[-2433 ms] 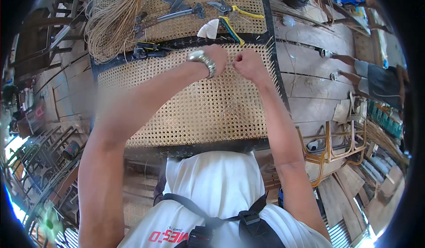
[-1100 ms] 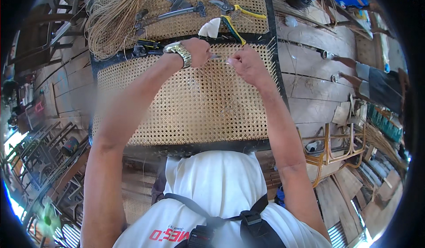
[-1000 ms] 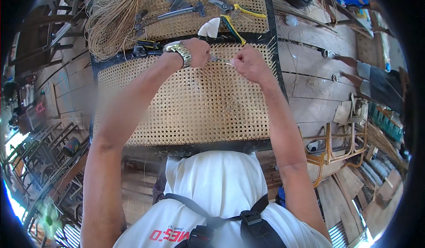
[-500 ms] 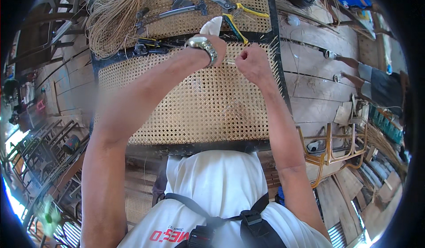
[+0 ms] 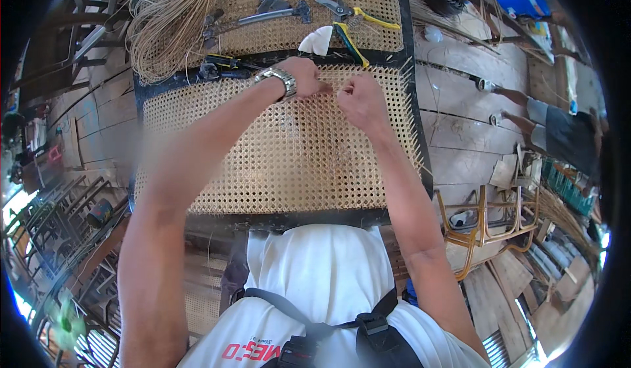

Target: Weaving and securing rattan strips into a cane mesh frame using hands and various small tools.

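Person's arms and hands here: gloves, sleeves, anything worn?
Left hand and right hand: no gloves. Silver-toned metal-link watch on the left wrist; nothing on the right wrist. Forearms uncovered; no sleeve of the white shirt reaches either elbow.

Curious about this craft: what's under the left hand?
Woven cane shows around the left hand, with a dark bar beyond it; whatever lies directly beneath is covered.

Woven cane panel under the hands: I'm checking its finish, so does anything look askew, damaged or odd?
Yes: along the right edge of the woven cane panel, loose cane ends stick out toward the black frame, unlike the regular weave beside them. I see no clear tear.
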Tool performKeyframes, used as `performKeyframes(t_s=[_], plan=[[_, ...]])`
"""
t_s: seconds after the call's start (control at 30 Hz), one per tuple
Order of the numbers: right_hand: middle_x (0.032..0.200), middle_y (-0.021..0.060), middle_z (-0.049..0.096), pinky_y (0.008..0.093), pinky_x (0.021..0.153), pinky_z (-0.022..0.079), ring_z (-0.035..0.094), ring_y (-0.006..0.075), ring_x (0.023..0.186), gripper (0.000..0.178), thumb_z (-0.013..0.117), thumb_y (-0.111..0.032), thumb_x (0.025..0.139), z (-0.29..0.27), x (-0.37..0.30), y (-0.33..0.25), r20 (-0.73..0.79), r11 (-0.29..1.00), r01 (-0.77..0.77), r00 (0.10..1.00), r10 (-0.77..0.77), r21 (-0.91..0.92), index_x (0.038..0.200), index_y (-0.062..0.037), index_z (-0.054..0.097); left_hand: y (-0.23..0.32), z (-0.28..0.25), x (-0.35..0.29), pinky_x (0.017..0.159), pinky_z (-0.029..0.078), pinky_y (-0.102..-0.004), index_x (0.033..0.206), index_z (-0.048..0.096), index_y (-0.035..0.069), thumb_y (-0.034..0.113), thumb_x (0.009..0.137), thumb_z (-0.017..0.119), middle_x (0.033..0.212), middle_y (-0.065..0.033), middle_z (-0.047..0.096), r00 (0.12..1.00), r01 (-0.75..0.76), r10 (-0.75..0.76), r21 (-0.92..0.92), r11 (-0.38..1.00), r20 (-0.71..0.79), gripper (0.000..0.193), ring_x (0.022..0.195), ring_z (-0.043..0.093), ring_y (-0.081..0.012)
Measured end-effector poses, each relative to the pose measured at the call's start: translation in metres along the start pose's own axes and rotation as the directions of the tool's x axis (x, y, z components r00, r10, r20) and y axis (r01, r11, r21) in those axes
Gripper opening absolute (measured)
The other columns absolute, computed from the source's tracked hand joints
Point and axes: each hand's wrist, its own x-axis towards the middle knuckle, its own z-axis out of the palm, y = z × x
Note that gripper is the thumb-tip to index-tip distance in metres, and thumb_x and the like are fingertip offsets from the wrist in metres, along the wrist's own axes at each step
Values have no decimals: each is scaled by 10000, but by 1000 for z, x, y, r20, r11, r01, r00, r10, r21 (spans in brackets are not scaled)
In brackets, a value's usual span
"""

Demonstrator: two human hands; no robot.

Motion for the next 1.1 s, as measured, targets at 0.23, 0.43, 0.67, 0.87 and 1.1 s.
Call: performKeyframes(t_s=[0.23, 0.43, 0.67, 0.87, 1.1], plan=[[1153, 176, 648, 389, 901, 511, 643, 262, 1040, 323, 707, -269, 900, -2, 3, -10, -258, 914, 376, 908, -330, 154, 1051, 17, 701, -55, -67, -38, 604, 480, -402, 805, 679, 82, 613, 859, 663, 726, -105, 661, 874, -80, 225, 328, 941, -431, 534, 658, 642, -266], [844, 97, 692, 373, 792, 506, 640, 216, 907, 245, 709, -213, 910, 5, 18, -11, 6, 614, 14, 1000, -30, 789, 987, 20, 708, -25, -55, -32, 608, 468, -420, 853, 655, 49, 526, 949, 606, 698, -118, 650, 858, -312, 328, 107, 944, -396, 489, 627, 616, -276], [842, 241, 649, 426, 807, 512, 630, 353, 870, 153, 711, -161, 786, 6, 6, 3, -222, 980, 62, 975, -19, 187, 774, -9, 720, -6, -4, -14, 780, 544, -472, 1089, 693, 84, 356, 993, 541, 953, -177, 732, 984, -127, 153, 250, 960, -87, 326, 869, 714, -336], [888, 262, 650, 427, 795, 531, 657, 379, 865, 163, 685, -149, 769, -4, 9, 6, -139, 981, -68, 986, 94, 183, 760, 9, 723, 23, -22, -8, 781, 573, -469, 1012, 758, 71, 282, 905, 620, 968, -182, 746, 995, -59, 86, 433, 899, -43, 273, 889, 732, -347], [900, 240, 668, 417, 795, 533, 666, 361, 863, 166, 673, -168, 766, -16, 11, -3, -35, 980, -95, 994, 103, 173, 757, -9, 717, 31, -16, 1, 749, 586, -465, 963, 761, 20, 194, 847, 654, 882, -190, 748, 991, -124, 136, 432, 894, 4, 235, 864, 741, -351]])
